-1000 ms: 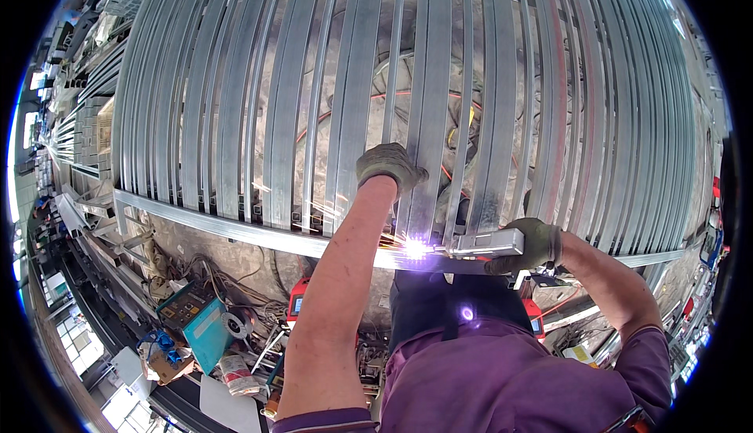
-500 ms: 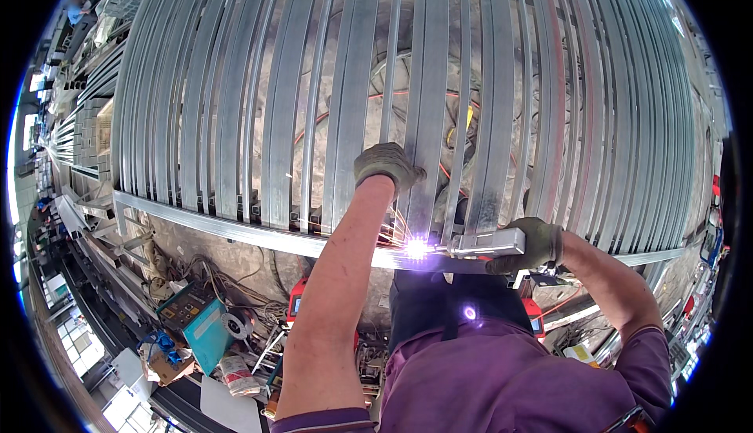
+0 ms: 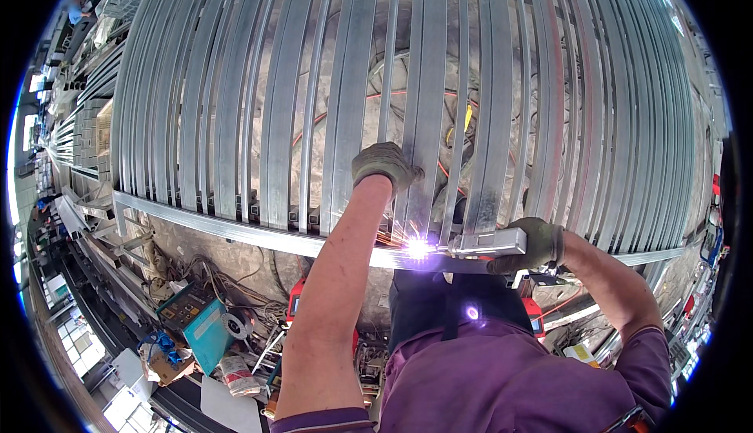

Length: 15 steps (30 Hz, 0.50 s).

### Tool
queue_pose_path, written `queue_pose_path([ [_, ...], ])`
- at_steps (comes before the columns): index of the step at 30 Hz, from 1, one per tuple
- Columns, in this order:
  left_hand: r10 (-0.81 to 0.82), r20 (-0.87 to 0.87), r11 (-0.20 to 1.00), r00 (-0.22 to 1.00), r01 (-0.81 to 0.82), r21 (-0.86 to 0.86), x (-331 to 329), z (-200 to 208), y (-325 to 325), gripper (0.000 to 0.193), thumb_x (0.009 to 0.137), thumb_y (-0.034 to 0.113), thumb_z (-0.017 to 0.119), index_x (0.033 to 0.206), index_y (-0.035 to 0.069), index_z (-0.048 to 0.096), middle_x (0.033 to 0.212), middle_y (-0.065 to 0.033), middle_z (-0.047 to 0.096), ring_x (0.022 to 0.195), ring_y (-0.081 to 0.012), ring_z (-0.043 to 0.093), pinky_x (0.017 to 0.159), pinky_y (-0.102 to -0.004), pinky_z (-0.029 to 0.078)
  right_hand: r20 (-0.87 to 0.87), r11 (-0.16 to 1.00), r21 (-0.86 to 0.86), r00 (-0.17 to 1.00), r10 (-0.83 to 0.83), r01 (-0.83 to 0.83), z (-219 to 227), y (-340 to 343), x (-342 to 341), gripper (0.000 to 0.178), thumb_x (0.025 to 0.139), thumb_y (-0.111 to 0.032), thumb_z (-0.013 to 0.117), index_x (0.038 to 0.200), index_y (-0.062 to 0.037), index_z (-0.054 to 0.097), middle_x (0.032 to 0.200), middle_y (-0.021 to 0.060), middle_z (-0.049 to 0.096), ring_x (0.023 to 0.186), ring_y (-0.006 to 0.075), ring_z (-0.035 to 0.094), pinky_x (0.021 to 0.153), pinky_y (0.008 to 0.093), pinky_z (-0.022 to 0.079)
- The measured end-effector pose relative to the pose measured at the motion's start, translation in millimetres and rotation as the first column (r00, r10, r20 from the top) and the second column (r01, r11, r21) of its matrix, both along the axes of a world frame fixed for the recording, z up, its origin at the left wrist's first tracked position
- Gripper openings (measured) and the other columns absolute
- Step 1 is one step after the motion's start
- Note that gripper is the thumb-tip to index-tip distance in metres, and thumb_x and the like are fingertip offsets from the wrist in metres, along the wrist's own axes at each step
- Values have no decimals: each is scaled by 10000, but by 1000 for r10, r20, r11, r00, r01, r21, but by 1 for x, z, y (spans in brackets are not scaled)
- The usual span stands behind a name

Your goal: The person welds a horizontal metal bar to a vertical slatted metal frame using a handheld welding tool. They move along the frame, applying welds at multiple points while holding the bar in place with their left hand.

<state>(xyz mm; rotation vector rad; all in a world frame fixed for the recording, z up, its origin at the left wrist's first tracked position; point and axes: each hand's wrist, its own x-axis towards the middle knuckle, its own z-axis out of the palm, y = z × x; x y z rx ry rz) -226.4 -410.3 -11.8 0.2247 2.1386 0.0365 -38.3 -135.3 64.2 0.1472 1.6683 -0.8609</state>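
Observation:
My gloved right hand (image 3: 533,245) is wrapped round a silver handheld welding torch (image 3: 492,242), its nozzle pointing left. A bright arc glares at the tip, on the front rail (image 3: 235,231) of a large metal frame, and orange sparks fly up and left from it. Further in, my gloved left hand (image 3: 386,168) is closed over a narrow metal tube (image 3: 388,72), its thumb side against the wider tube (image 3: 423,103) to the right. The fingers' undersides are hidden. Glare covers the joint itself.
Rows of grey tubes fill the frame on both sides. Below its bars run a red hose (image 3: 314,123) and a yellow-handled tool (image 3: 468,118). At lower left stand a teal machine (image 3: 205,327) and tangled cables (image 3: 227,288). Red machines flank my legs.
The arc keeps burning at nearly the same spot, with a slightly different spray of sparks. Both hands have barely shifted.

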Motion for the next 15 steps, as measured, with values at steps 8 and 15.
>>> queue_pose_path([
  [8,-3,-26,1000,1000,4,17,3,-5,-1,737,888,720,801,1234,69,810,1239,-151,810,1197,-308,767,1034,-447,603,-24,999,-38,1000,0,-1,0,4,2,673,826,-569,964,1322,-145,799,1138,103,850,1054,228,815,948,363,628],
  [15,-10,-31,1000,999,10,12,2,-8,0,740,887,721,804,1233,67,814,1231,-150,814,1194,-305,771,1031,-444,607,-13,999,-28,1000,-27,27,-3,8,6,697,813,-605,953,1307,-138,799,1125,112,849,1048,255,818,947,377,631],
])
